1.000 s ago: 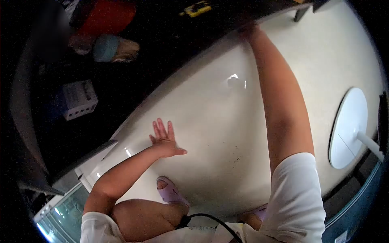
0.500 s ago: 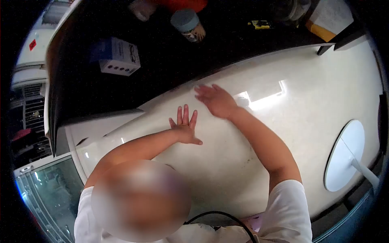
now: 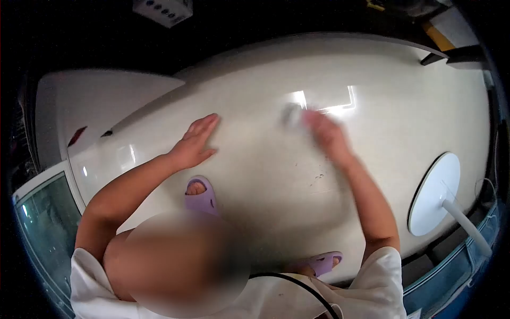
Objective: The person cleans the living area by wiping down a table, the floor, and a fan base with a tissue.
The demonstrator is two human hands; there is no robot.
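Blurred object (image 3: 291, 116) in right grip (image 3: 326, 132), box (image 3: 162, 11) cut off above

White sleeves (image 3: 383, 271), purple slippers (image 3: 201, 200)

We wear plain, loose white short sleeves, well back from the fingers (image 3: 203, 126). Our slippers, below the fingers, have open toes and dark side slits. A smooth black cable (image 3: 289, 278) curves over pale clothing, between and below the fingers.

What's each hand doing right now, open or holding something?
Left hand: open, empty.
Right hand: closed on a small pale thing, too blurred to name.
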